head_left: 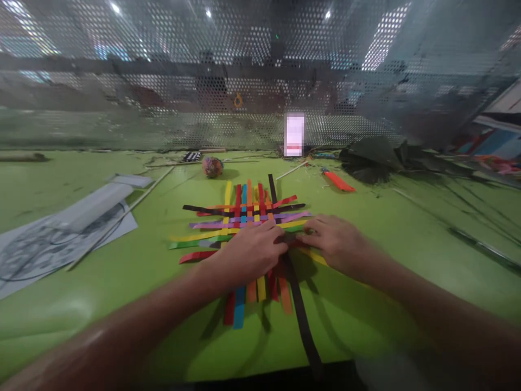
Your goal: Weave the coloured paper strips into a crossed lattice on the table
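Note:
A woven mat of colored strips [244,209] lies in the middle of the green table. Strips in red, blue, orange, yellow and black cross purple, yellow, green and red ones, with loose ends on every side. My left hand [258,247] rests over the mat's lower middle, its fingers curled on the strips at the right part. Close by on the right, my right hand [334,241] pinches strip ends at the mat's right edge; its fingertips partly hide which ones. A long black strip [299,309] trails from beneath my left fingers toward the table's near edge.
Left are a printed sheet [118,231], a clear plastic sleeve [97,206] and a thin stick [142,198]. Farther back lie a multicolored ball [212,167], an orange strip bundle [338,181] and dark leaves [374,160]. A perforated screen [171,92] stands behind the table.

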A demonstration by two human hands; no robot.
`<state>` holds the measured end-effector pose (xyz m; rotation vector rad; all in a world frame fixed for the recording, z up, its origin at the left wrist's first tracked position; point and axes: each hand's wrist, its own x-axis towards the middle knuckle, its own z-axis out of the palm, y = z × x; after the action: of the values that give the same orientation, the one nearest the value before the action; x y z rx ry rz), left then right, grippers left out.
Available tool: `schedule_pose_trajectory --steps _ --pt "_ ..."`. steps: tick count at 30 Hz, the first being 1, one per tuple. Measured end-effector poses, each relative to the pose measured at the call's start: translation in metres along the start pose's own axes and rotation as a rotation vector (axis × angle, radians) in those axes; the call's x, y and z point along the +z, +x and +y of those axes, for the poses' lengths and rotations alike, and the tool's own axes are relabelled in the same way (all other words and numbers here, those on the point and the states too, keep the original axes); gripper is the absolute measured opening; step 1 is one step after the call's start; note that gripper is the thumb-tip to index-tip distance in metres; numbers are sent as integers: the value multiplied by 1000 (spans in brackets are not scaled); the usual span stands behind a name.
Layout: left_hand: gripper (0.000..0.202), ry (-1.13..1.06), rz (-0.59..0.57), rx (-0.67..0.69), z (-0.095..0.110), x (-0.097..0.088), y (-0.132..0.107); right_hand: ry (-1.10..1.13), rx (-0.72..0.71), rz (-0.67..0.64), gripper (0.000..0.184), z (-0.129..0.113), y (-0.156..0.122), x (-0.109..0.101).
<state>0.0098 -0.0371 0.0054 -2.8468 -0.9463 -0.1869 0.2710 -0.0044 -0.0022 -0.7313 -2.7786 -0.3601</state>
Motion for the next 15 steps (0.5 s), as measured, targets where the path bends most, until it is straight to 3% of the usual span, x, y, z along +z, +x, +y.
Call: schedule_pose_trajectory --steps 15 --pt "28 -3 16 -19 3 7 1 -127 6 49 35 3 -13 -6"
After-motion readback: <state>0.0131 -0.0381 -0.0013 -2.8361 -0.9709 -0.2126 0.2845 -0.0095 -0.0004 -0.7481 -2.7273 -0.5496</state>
